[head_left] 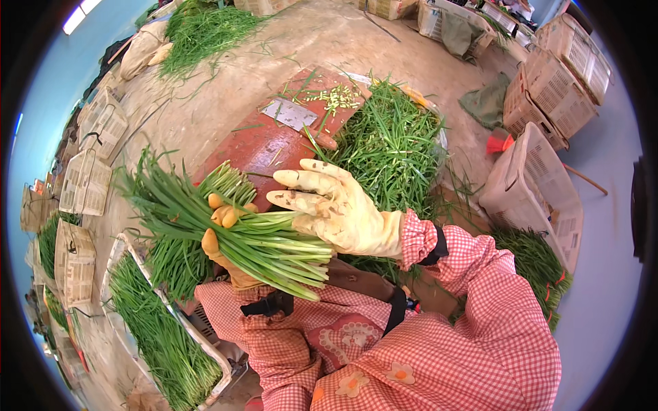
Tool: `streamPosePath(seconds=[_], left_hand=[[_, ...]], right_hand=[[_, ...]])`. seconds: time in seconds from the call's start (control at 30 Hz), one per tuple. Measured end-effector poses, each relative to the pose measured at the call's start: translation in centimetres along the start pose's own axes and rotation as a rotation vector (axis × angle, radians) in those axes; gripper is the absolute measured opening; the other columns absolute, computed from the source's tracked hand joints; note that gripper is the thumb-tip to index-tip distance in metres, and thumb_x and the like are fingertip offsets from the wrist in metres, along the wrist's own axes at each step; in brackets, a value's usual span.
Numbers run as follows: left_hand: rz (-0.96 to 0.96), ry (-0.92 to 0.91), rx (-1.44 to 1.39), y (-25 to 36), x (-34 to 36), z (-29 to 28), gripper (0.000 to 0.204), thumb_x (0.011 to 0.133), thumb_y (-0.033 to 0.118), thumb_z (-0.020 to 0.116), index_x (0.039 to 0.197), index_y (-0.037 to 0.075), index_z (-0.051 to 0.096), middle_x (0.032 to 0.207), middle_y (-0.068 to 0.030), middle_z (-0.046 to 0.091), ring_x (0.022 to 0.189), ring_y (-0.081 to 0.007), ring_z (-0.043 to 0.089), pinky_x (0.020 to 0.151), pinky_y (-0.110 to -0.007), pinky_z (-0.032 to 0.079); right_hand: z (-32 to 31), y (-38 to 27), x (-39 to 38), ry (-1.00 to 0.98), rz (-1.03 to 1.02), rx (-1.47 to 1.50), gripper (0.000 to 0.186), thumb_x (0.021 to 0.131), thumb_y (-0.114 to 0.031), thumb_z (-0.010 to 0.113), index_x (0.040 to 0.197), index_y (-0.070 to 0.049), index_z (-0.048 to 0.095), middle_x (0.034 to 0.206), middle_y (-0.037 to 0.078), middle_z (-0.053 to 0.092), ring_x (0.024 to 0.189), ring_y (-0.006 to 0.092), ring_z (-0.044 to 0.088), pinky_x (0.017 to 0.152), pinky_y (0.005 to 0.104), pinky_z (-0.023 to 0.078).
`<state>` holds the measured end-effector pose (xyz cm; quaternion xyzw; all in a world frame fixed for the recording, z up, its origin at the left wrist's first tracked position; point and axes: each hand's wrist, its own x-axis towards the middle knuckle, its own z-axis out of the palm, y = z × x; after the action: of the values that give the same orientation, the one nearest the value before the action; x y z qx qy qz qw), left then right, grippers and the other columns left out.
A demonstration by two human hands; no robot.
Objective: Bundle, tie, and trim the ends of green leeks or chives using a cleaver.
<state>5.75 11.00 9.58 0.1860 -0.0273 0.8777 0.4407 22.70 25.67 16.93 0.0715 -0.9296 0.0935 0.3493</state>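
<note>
A thick bunch of green chives [274, 240] lies across my left hand [223, 222], whose orange-gloved fingers are wrapped round it. Its leafy tips point to the upper left and its pale stem ends to the right. My right hand [332, 205], in a dirt-specked cream glove, is flat beside the stem ends with its fingers stretched out; whether the palm touches the stems is hidden. Behind the bunch is a red board [250, 161], with a cleaver [289, 114] resting on it, wooden handle toward me. More chive stems [229, 181] show on the board's near end.
Chopped stem bits [337, 99] lie past the cleaver. A heap of loose greens [391, 147] is right of the board. At lower left stands a crate [123, 250] full of chives. An upturned-sided white crate [507, 181] and stacked crates [558, 75] stand at right.
</note>
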Motion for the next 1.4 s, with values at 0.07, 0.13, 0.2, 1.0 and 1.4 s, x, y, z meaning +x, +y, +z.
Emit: streamPosePath(seconds=[0.07, 0.13, 0.2, 1.0, 1.4], left_hand=[[0.036, -0.032, 0.018, 0.5, -0.2, -0.2, 0.045, 0.096, 0.026, 0.061, 0.135, 0.006, 0.052, 0.112, -0.0034, 0.067, 0.115, -0.0218, 0.061, 0.109, -0.049, 0.045], [0.051, -0.016, 0.039, 0.3, -0.3, 0.2, 0.044, 0.096, 0.026, 0.061, 0.134, 0.006, 0.052, 0.11, -0.0022, 0.067, 0.114, -0.021, 0.061, 0.11, -0.049, 0.044], [0.083, 0.064, 0.122, 0.2, -0.2, 1.5, 0.043, 0.094, 0.024, 0.064, 0.132, 0.007, 0.054, 0.102, 0.0039, 0.065, 0.105, -0.0155, 0.061, 0.108, -0.041, 0.043], [0.046, -0.233, -0.064, -0.9, -0.1, -1.1, 0.054, 0.093, 0.017, 0.064, 0.138, -0.005, 0.043, 0.1, 0.0009, 0.062, 0.096, -0.0139, 0.06, 0.109, -0.041, 0.037], [-0.15, -0.17, -0.203, 3.9, 0.8, -1.1, 0.033, 0.098, 0.029, 0.057, 0.123, 0.008, 0.063, 0.11, 0.0001, 0.069, 0.122, -0.0246, 0.053, 0.108, -0.043, 0.043]], right_hand=[[0.2, -0.2, -0.6, -0.032, 0.102, 0.139, 0.033, 0.081, -0.022, 0.061, 0.11, -0.007, 0.063, 0.139, 0.009, 0.057, 0.137, 0.0261, 0.045, 0.114, 0.0471, 0.032], [0.1, 1.3, -2.6, -0.033, 0.064, 0.042, 0.037, 0.086, -0.023, 0.055, 0.121, -0.01, 0.061, 0.139, 0.009, 0.058, 0.131, 0.0253, 0.051, 0.108, 0.0439, 0.039], [0.4, 3.1, -5.1, -0.259, 0.243, -0.02, 0.046, 0.088, -0.017, 0.054, 0.134, -0.013, 0.057, 0.136, 0.011, 0.06, 0.122, 0.0263, 0.059, 0.101, 0.0394, 0.048], [-0.5, -0.5, -5.6, -0.309, 0.123, 0.059, 0.024, 0.072, -0.029, 0.069, 0.072, -0.01, 0.055, 0.071, 0.008, 0.059, 0.071, 0.0279, 0.06, 0.063, 0.0422, 0.048], [0.4, 4.8, -15.8, -0.662, 0.468, -0.253, 0.037, 0.079, -0.009, 0.065, 0.116, -0.007, 0.064, 0.121, 0.005, 0.064, 0.091, 0.0232, 0.063, 0.077, 0.0319, 0.052]])
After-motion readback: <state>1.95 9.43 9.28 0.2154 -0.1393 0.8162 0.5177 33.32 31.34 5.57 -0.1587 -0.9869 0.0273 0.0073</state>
